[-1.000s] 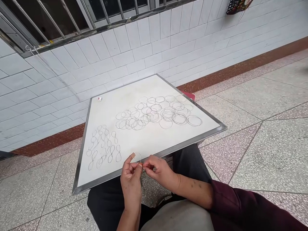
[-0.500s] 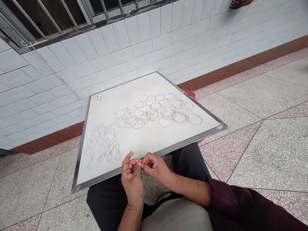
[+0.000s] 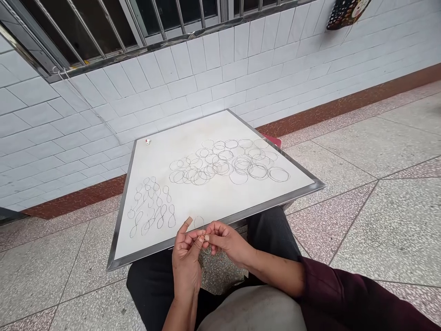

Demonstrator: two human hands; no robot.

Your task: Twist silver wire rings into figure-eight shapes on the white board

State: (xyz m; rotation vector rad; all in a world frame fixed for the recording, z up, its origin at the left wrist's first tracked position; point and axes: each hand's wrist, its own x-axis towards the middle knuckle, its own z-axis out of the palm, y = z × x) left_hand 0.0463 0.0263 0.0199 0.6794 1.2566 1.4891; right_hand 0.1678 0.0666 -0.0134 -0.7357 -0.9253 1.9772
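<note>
My left hand (image 3: 188, 255) pinches a thin wire loop (image 3: 199, 217) between thumb and fingers just over the table's near edge. One finger of this hand, with a tan wrap at its tip, sticks up. Against it, my right hand (image 3: 225, 241) has its thumb and forefinger closed on the same wire, at the point where the fingers of both hands meet. A round part of the loop stands above the fingers, and a smaller curve shows below them. Wire pieces twisted into figure-eights (image 3: 160, 216) lie at the table's left. Many round wire rings (image 3: 220, 165) overlap across the middle and right.
The white table (image 3: 155, 158) has a grey metal rim and stands by a white tiled wall (image 3: 172, 82) with a barred window above. A small red and white item (image 3: 148, 142) sits at the far left corner. Something red (image 3: 274, 140) shows behind the right edge.
The view has shifted slightly. Both hands stay together on the wire; my right fingers have turned a little, and a curve of wire now shows below them.
</note>
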